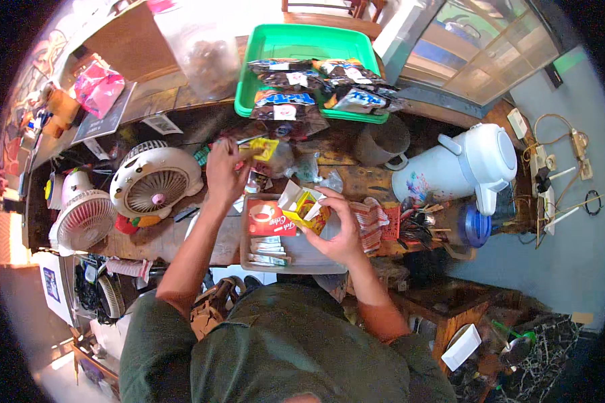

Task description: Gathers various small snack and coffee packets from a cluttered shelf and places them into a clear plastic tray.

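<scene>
My left hand [226, 172] is raised over the wooden table, its fingers pinched on the edge of a small yellow sachet [265, 149]. In my right hand [339, 232] is a small yellow box [307, 210], tilted, with its white-lined flap standing open. What lies inside the box is too small to tell. The box is held above a shallow grey tray [316, 257]. On the tray's left side lies a red box [271, 219] with a cup picture, and below it a row of white and green sachets [269, 248].
A green tray [302, 41] of dark snack packets [289, 80] stands at the far side. To the right are a grey mug [382, 140], a white thermos jug [450, 164] and a red basket [391, 223]. Two small fans, one a white fan [156, 181], stand left. Clear plastic bags [307, 166] lie mid-table.
</scene>
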`<state>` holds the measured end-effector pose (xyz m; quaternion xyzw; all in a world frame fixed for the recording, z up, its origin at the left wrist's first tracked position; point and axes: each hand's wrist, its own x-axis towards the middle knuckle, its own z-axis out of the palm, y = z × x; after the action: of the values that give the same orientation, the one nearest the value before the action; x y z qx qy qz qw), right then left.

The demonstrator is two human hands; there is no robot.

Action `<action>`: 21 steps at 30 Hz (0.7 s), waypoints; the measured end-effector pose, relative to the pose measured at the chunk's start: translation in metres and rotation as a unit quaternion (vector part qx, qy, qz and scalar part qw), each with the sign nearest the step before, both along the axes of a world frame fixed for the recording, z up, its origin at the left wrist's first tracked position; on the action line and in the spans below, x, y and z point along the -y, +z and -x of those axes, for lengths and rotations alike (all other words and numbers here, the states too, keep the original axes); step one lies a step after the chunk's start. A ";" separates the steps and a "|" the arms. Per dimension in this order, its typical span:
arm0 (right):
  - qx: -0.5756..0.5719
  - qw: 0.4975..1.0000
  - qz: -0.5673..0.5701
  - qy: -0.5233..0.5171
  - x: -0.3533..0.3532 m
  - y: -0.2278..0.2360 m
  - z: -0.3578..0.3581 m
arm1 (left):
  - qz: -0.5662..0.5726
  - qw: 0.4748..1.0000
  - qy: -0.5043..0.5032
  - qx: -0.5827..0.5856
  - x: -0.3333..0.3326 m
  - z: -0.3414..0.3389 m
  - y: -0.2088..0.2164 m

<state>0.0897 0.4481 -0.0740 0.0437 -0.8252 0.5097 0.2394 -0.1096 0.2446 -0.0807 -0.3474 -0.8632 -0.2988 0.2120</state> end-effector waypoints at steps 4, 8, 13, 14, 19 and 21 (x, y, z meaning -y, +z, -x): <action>-0.018 1.000 -0.005 0.024 0.016 0.014 0.011 | -0.106 0.969 -0.042 0.219 0.046 -0.045 0.018; -0.032 0.997 0.018 0.065 0.037 0.017 0.022 | -0.233 0.927 -0.057 0.289 0.093 -0.063 0.016; -0.072 0.995 -0.013 0.066 0.075 0.024 0.027 | -0.382 0.830 -0.077 0.398 0.140 -0.086 0.038; -0.057 0.996 -0.005 0.063 0.082 0.024 0.024 | -0.383 0.834 -0.076 0.391 0.146 -0.090 0.048; -0.045 0.995 -0.050 0.071 0.120 0.030 0.019 | -0.421 0.818 -0.082 0.384 0.179 -0.112 0.076; -0.078 0.991 -0.069 0.079 0.138 0.037 0.018 | -0.395 0.835 -0.071 0.377 0.193 -0.119 0.090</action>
<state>0.0721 0.3099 -0.0368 0.1649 -0.8313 0.4637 0.2583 0.0096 0.0517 0.0097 -0.1548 -0.6578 -0.7364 -0.0329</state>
